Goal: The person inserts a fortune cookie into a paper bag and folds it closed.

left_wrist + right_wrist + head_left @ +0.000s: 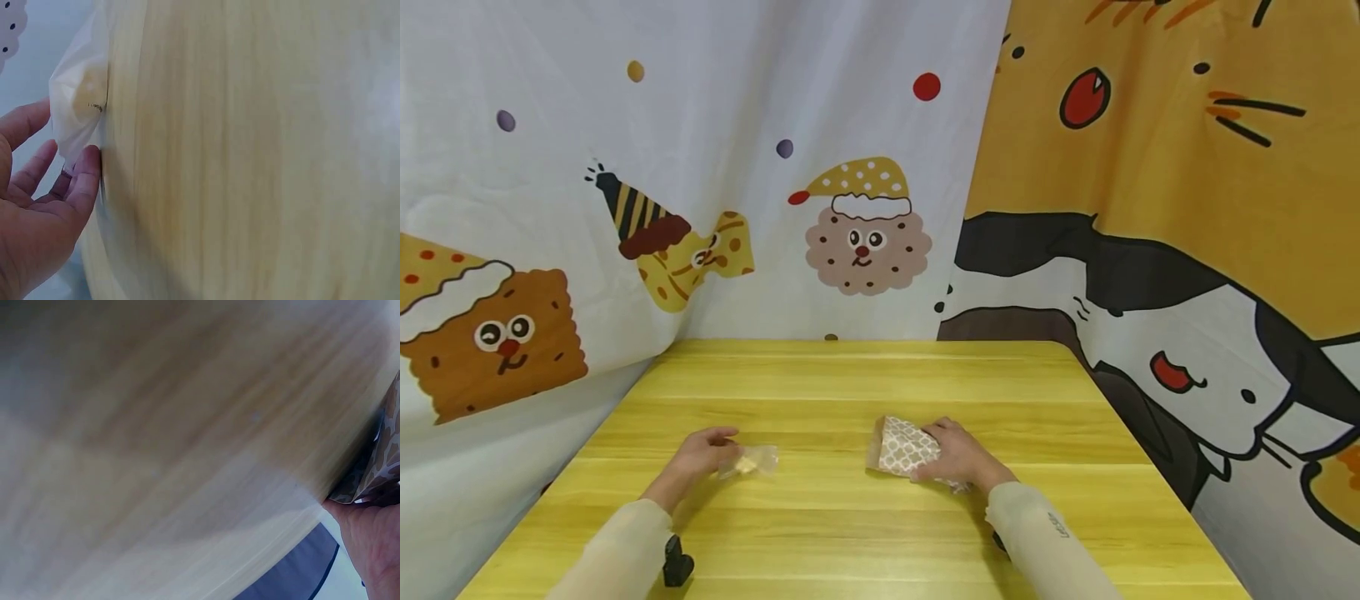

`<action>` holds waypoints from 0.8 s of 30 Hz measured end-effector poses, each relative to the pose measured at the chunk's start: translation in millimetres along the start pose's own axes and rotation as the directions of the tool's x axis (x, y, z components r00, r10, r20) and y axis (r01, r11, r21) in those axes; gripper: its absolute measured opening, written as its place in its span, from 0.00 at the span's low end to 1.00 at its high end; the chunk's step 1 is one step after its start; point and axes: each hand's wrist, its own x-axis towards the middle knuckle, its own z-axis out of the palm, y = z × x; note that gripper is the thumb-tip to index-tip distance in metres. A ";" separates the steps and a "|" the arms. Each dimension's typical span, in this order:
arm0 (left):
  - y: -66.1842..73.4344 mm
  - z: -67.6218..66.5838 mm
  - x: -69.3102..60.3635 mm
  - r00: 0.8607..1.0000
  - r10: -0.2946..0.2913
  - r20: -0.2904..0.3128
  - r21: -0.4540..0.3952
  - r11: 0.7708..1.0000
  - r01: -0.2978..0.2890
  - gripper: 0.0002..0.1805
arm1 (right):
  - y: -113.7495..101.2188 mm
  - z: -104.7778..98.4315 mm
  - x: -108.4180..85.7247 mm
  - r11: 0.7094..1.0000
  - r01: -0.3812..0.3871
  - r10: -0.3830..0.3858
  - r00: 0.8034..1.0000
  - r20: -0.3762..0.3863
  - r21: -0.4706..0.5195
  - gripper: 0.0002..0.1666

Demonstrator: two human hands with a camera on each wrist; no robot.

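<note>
In the head view a small clear plastic packet [758, 460] with something pale yellow inside lies on the left part of the table. My left hand [706, 452] holds its near end. In the left wrist view the packet [80, 94] sticks out past the curled fingers of my left hand [47, 194], its end between them. On the right, my right hand [955, 454] grips a paper bag [906, 446] with a white and tan lattice print. The bag's plain brown edge points left. Only a strip of the bag [382, 456] and part of my right hand [369, 540] show in the right wrist view.
A yellow wood-grain table [835, 533] lies under both hands. Behind it hangs a white cloth [722, 100] printed with cartoon biscuits, and an orange cartoon print covers the right side. A black device [677, 562] sits at the left wrist.
</note>
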 end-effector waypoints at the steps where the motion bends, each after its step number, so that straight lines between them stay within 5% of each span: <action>1: 0.1 0.6 0.5 1.000 0.002 0.002 -0.002 1.000 -0.002 0.30 | -0.3 0.3 -0.1 1.000 -0.001 0.001 1.000 -0.001 0.003 0.58; 9: -3.3 -6.8 -3.8 0.999 -0.034 -0.007 -0.044 0.998 0.034 0.32 | 0.4 -2.0 0.5 1.000 0.008 -0.008 1.000 -0.004 -0.002 0.59; 17: -0.3 -8.0 -8.2 0.996 -0.071 0.050 0.030 0.997 0.069 0.32 | -1.7 -1.3 -1.6 1.000 -0.009 0.008 1.000 0.001 0.011 0.59; 24: 8.9 0.9 -6.8 0.993 0.001 0.114 0.125 0.992 -0.015 0.34 | -2.1 0.1 -2.2 1.000 0.001 -0.001 1.000 -0.003 0.010 0.58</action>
